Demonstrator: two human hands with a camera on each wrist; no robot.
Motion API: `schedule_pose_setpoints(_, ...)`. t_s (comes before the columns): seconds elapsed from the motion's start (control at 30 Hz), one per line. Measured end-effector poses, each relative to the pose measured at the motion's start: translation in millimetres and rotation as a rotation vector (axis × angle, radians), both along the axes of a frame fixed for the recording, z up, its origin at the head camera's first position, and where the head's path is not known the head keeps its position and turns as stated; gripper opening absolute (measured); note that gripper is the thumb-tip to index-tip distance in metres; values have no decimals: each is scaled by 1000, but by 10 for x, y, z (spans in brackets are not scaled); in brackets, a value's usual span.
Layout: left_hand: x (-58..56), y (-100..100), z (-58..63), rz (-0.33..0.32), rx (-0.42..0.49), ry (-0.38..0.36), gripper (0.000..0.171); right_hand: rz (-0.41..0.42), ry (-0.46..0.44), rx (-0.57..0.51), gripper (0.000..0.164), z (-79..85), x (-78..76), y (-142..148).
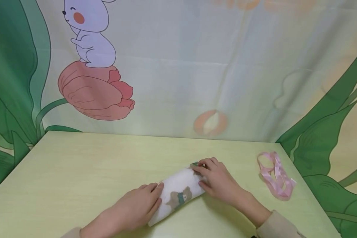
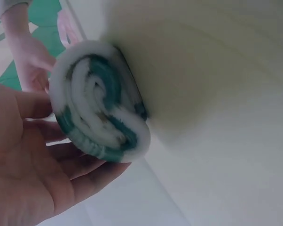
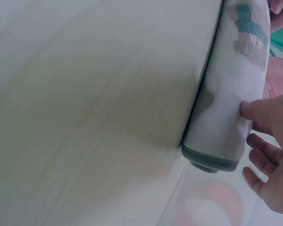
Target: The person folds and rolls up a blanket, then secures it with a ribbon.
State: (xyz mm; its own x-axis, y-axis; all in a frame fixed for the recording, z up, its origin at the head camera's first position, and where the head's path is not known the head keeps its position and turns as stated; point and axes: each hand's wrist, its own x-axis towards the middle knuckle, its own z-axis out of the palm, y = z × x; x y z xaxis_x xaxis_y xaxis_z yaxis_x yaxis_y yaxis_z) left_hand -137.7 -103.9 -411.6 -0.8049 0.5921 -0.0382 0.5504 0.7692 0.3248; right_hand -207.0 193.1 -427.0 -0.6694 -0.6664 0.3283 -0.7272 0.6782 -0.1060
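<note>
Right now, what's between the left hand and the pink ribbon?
Past the left hand, the head view shows the rolled cloth, the right hand, then bare tabletop before the pink ribbon.

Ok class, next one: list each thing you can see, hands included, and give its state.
Rolled towel: rolled up, lying on its side, no tie visible
Pink ribbon: loosely looped, tied round nothing
Left hand: holding the towel's near end
Right hand: holding its far end
Printed backdrop: hanging

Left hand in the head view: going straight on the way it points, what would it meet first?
The rolled cloth, which the left hand touches; beyond that, probably the right hand, though depth is unclear.
</note>
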Motion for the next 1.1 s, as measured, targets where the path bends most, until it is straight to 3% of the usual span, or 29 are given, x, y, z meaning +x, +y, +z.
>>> schedule_pose_setpoints(0.1, 18, 19, 2, -1, 65, 9, 43, -37, 23, -16, 42, 1, 8, -7)
schedule_pose_setpoints(0.4, 62, 44, 30, -59, 202, 73, 37, -62, -53, -37, 30, 7, 23, -14)
schedule_pose_setpoints(0.77, 45, 17, 47, -213, 231, -47, 36, -64, -266, -31, 60, 54, 36, -52)
schedule_pose_setpoints(1.1, 80, 84, -6, -291, 252, 37, 29, -15, -339, -40, 58, 59, -14, -90)
